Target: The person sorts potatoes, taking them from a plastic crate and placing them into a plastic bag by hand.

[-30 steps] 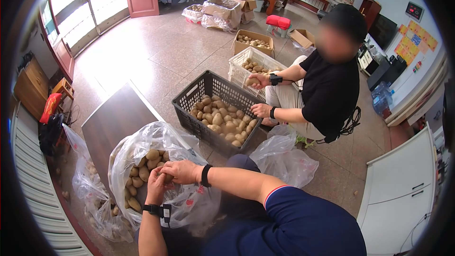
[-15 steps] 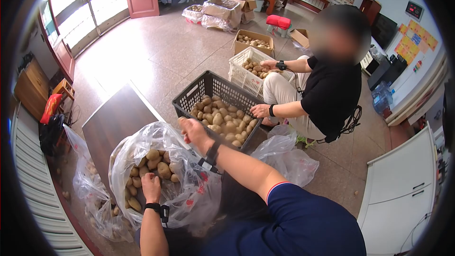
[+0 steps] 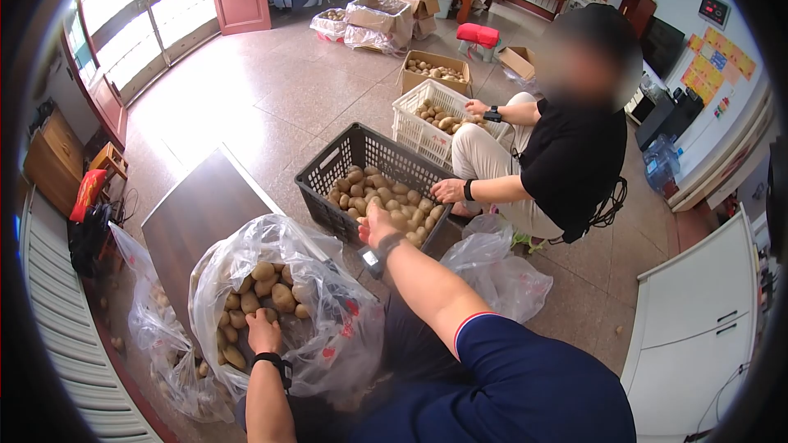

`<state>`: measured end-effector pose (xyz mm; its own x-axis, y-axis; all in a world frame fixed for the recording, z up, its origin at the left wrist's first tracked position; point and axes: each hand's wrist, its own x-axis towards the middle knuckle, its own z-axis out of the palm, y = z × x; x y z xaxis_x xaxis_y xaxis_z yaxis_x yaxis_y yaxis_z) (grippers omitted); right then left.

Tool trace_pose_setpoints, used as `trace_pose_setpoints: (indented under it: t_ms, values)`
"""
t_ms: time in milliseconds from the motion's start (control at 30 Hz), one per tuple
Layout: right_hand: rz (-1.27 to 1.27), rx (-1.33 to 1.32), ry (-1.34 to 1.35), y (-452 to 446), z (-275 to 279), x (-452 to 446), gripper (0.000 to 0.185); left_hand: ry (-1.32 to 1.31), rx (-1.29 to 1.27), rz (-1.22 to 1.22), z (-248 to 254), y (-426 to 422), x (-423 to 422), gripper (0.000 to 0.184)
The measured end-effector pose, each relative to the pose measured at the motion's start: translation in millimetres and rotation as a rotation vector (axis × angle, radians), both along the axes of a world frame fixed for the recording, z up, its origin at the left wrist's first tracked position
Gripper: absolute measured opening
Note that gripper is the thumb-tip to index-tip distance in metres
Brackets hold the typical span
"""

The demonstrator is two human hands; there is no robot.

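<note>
My left hand is down inside a clear plastic bag of potatoes, its fingers curled round a potato by the pile. Other brown potatoes lie about those fingers. My right hand is over the near side of a black plastic crate, closed on a potato that its fingers partly hide. Below it, many potatoes cover the crate's bottom. Another person's hand rests at the crate's right rim, and that person's other hand is at a white crate.
The bag leans against a dark brown board. Another plastic bag lies at the left, and a crumpled clear bag sits right of the black crate. A cardboard box of potatoes stands behind the white crate.
My right hand has moved right, from between the bag and the crate to above the crate's potatoes. My left hand has shifted slightly within the bag. The other person's far hand has lifted slightly.
</note>
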<state>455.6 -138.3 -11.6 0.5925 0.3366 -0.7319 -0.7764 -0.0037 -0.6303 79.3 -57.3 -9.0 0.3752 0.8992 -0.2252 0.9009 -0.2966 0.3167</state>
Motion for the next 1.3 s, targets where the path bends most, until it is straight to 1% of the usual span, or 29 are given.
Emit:
trace_pose_setpoints:
  t_ms: [67, 167, 233, 267, 367, 433, 467, 533, 600, 667, 700, 733, 767, 833, 867, 933, 967, 1000, 1033, 1067, 1100, 1133, 1167, 1200, 1233, 1267, 1300]
  values:
    - [-0.024, 0.004, 0.019, -2, -1, 1, 0.043, 0.010, -0.001, -0.006, 3, -2, 0, 0.042]
    - [-0.089, -0.047, 0.026, -7, 23, -7, 0.040, 0.056, 0.004, -0.001, 8, -3, 1, 0.044]
    - [-0.088, -0.150, -0.017, -10, 31, -11, 0.039, 0.063, -0.009, -0.006, 8, -4, 1, 0.044]
    - [-0.087, -0.151, -0.017, -11, 33, -13, 0.039, 0.063, -0.010, -0.005, 6, -3, 0, 0.044]
    - [-0.028, -0.123, -0.091, -8, 28, -13, 0.032, 0.076, -0.017, -0.029, -5, 1, -4, 0.044]
    - [0.093, -0.123, -0.165, -2, 28, -18, 0.035, 0.080, -0.060, -0.024, -7, 1, -5, 0.047]
    - [0.092, -0.122, -0.165, 0, 27, -22, 0.035, 0.081, -0.059, -0.024, -9, 1, -5, 0.047]
    - [0.173, 0.007, -0.259, 4, 26, -30, 0.037, 0.126, -0.074, 0.014, -4, -2, -2, 0.050]
    - [0.196, 0.014, -0.282, 8, 28, -39, 0.038, 0.138, -0.092, 0.003, -1, -5, -2, 0.051]
    - [0.313, 0.051, -0.377, 8, 33, -49, 0.038, 0.152, -0.109, -0.010, -1, -7, -2, 0.051]
    - [0.366, 0.003, -0.404, 9, 36, -52, 0.035, 0.147, -0.105, -0.010, -4, -6, -2, 0.053]
    - [0.366, 0.007, -0.402, 10, 34, -56, 0.035, 0.140, -0.101, -0.010, -7, -5, -2, 0.054]
    - [0.365, -0.006, -0.481, 13, 32, -61, 0.034, 0.142, -0.097, -0.008, -8, -3, -2, 0.054]
    - [0.393, -0.032, -0.685, 18, 26, -70, 0.034, 0.029, -0.143, -0.005, -10, 1, -1, 0.052]
    - [0.394, -0.028, -0.685, 18, 22, -75, 0.034, 0.030, -0.139, -0.002, -11, 4, 0, 0.052]
    - [0.453, -0.062, -1.198, 11, 37, -91, 0.036, -0.128, -0.134, 0.038, -10, 5, 5, 0.055]
    - [0.524, 0.001, -1.185, 5, 49, -100, 0.034, -0.125, -0.129, 0.047, -15, 7, 7, 0.055]
    - [0.530, 0.013, -1.181, 2, 60, -108, 0.034, -0.255, -0.106, 0.029, -24, 11, 8, 0.054]
    - [0.641, 0.060, -1.234, -1, 65, -117, 0.034, -0.384, -0.082, 0.008, -19, 10, 9, 0.052]
    - [0.750, 0.106, -1.286, -3, 68, -124, 0.034, -0.380, -0.079, 0.014, -15, 9, 9, 0.052]
    - [0.785, 0.181, -1.417, -2, 62, -130, 0.037, -0.582, -0.312, 0.094, 7, 0, 18, 0.049]
    - [0.784, 0.180, -1.415, -6, 67, -138, 0.037, -0.782, -0.549, 0.173, 19, -4, 22, 0.047]
    - [0.905, 0.205, -1.429, -10, 73, -147, 0.039, -0.851, -0.625, 0.179, 18, -4, 23, 0.039]
    - [1.028, 0.230, -1.439, -14, 76, -154, 0.042, -0.849, -0.627, 0.180, 23, -5, 24, 0.039]
    - [1.140, 0.203, -1.516, -11, 70, -159, 0.050, -0.899, -0.722, 0.182, 28, -6, 24, 0.038]
    - [1.142, 0.203, -1.514, -13, 68, -164, 0.050, -0.949, -0.817, 0.185, 32, -8, 25, 0.037]
    - [1.197, 0.201, -1.554, -13, 65, -168, 0.054, -0.949, -0.818, 0.188, 34, -9, 25, 0.037]
